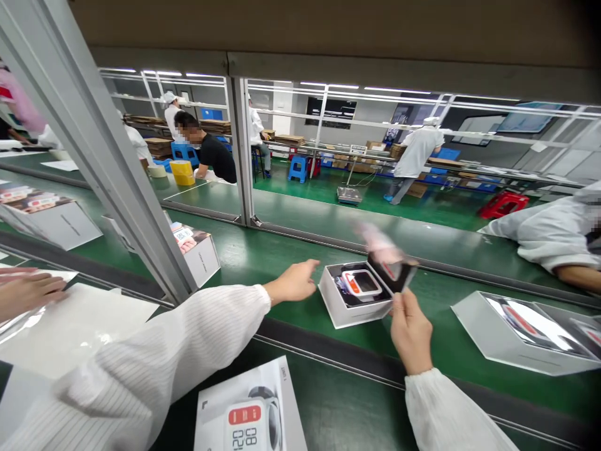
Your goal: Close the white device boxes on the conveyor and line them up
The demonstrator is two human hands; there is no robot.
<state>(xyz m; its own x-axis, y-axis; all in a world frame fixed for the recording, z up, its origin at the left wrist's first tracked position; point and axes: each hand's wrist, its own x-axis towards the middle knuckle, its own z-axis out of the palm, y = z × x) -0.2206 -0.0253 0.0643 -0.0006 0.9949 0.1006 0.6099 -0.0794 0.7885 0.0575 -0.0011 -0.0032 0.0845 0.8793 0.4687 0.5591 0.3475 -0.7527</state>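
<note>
On the green belt in the middle sits a white box (354, 315), its hinged lid (392, 269) tilted up and blurred by motion. A blood pressure monitor (361, 282) lies inside, white with a red panel and a dark screen. My right hand (412, 329) pinches the lid's near edge at the box's right corner. To the left of the box, apart from it, my left hand (295, 282) holds nothing, its index finger stretched toward the box. Nearer to me, a printed carton (251, 407) pictures the same kind of monitor.
More boxes stand along the belt at right (526, 332) and left (201, 257). A metal post (117, 156) slants across the left. Another person's hand (32, 294) rests on a white sheet (89, 326). A co-worker's sleeve (539, 232) reaches in at far right.
</note>
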